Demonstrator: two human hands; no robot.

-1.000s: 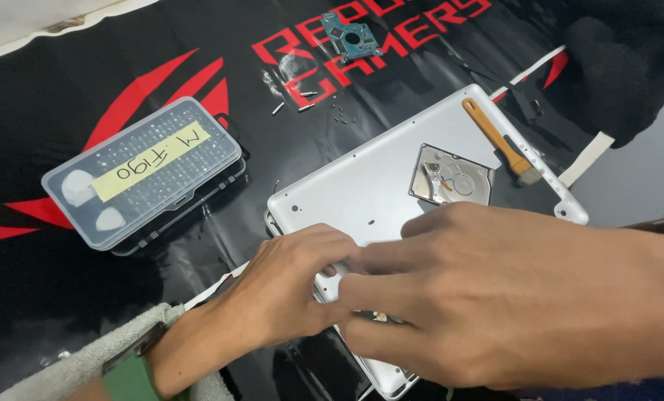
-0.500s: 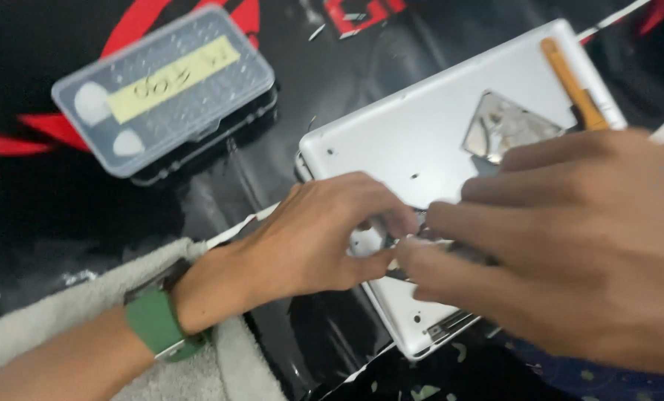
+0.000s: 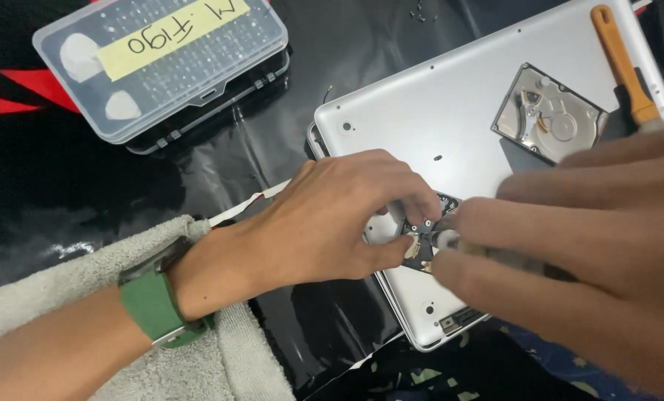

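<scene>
Black circuit board (image 3: 425,239), a small dark piece with tiny screws and pale contacts, is lying on the silver laptop base (image 3: 428,126), near that panel's front edge, and both my hands are meeting over it. My left hand (image 3: 332,219) is pinching it, thumb underneath and fingertips curled over its top edge, so that grip is closed on the board. My right hand (image 3: 584,245) is coming in from the right, fingers drawn together around something small and pale right against the board; it is too blurred for me to tell what it is or how tightly I am holding it.

Further back on the same panel an opened hard drive (image 3: 549,122) is lying with its platter showing, and an orange-handled tool (image 3: 623,63) is resting beside it. Well to the left, on the black mat (image 3: 198,178), a clear plastic case (image 3: 161,63) is sitting shut, holding rows of screwdriver bits. My left forearm, wearing a green watch strap (image 3: 150,304), is resting on a grey towel (image 3: 86,260).
</scene>
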